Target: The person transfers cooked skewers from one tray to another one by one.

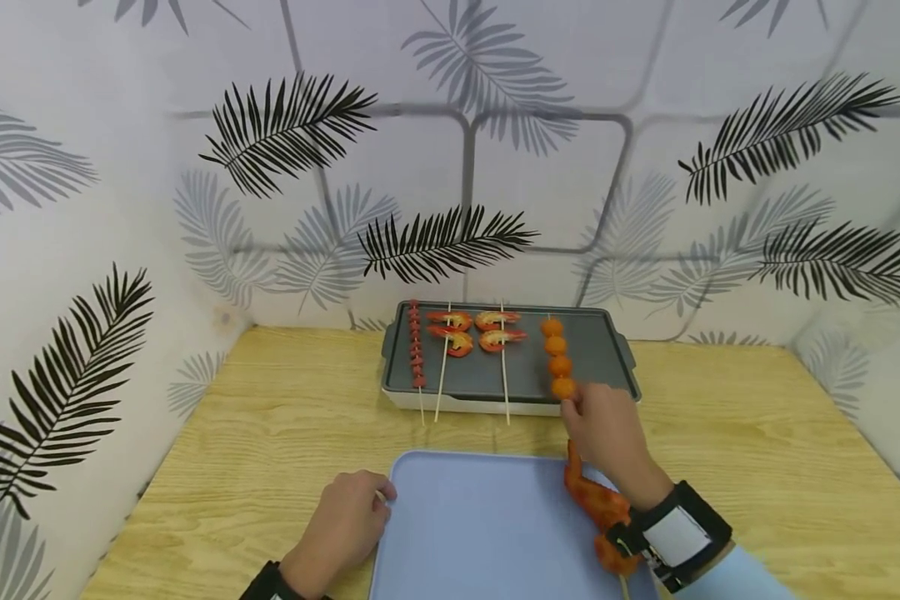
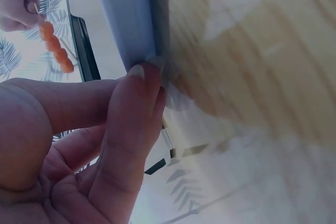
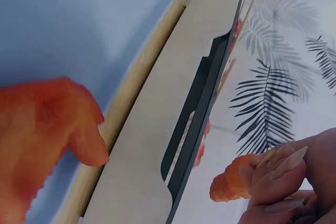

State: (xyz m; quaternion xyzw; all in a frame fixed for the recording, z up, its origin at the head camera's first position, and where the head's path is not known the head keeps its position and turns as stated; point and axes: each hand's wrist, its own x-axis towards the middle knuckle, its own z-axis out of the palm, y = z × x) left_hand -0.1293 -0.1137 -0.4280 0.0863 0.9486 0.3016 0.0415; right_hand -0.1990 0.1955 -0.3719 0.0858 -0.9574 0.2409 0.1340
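My right hand [image 1: 607, 429] pinches the stick of a skewer of orange balls [image 1: 558, 357] at the near right part of a dark griddle [image 1: 525, 379]. In the right wrist view, thumb and fingers close around the stick just behind the balls [image 3: 231, 179]. My left hand [image 1: 348, 517] grips the left rim of a blue tray [image 1: 480, 525] between thumb and fingers, and the left wrist view shows the fingertips at that rim [image 2: 126, 24]. A skewered chicken wing [image 1: 596, 498] lies along the tray's right side, partly under my right wrist.
On the griddle's left half lie a skewer of small red pieces [image 1: 416, 346] and two shrimp skewers [image 1: 453, 343], their sticks overhanging the near edge. The wooden table [image 1: 270, 408] carries the griddle behind the tray. A leaf-patterned backdrop [image 1: 540, 192] stands directly behind.
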